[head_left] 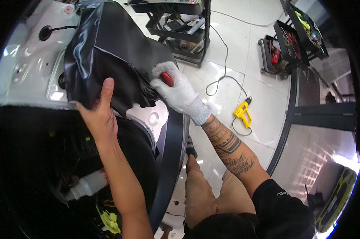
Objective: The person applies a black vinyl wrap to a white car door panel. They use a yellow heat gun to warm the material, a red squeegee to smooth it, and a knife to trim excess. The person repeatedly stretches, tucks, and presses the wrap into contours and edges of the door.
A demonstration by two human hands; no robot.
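Note:
A sheet of satin black film (112, 59) drapes over a white painted car body panel (28, 59), creased and with a ragged lower edge. My bare left hand (100, 115) grips the film's lower edge, thumb in front and fingers mostly hidden behind it. My right hand (174, 87), in a white knit glove, is closed around a small red tool (167, 79) and rests at the film's right edge. The tool's tip is hard to make out, so I cannot tell its exact kind. Below the film, bare white bodywork (153, 118) shows.
A yellow heat gun (242, 113) with a black cord lies on the white tile floor (227, 47). Black tool carts stand ahead (184, 34) and at the far right (287, 47). A translucent bottle (88, 185) lies in the dark space below my left forearm.

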